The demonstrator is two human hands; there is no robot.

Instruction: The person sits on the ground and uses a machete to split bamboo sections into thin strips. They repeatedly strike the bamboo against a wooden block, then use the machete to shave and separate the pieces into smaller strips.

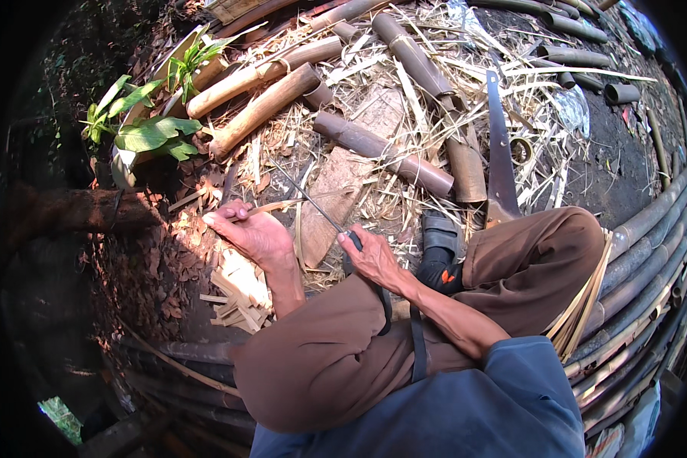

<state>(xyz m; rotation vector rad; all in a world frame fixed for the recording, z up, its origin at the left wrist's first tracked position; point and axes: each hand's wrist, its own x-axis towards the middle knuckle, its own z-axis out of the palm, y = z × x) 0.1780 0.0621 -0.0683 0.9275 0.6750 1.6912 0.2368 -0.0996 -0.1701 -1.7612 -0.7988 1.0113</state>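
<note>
My left hand [256, 235] is closed around one end of a thin bamboo strip [282, 204], palm turned up, with the strip's free end pointing right. In my right hand [374, 259] is the dark handle of a long, narrow-bladed knife [318, 210]. Its blade slants up and to the left, crossing the strip; whether the edge touches it I cannot tell. Below my left hand lies a heap of short, pale split bamboo pieces [240, 294]. A flat wooden board [332, 202] rests on the ground beyond the knife.
A handsaw [499, 145] stands near my sandalled foot [440, 240]. Cut bamboo tubes [385, 153] and shavings [366, 72] litter the ground ahead. Bamboo poles [637, 248] lie behind me, with a bundle of thin strips [588, 305] at my right. Leafy plants [149, 133] grow far left.
</note>
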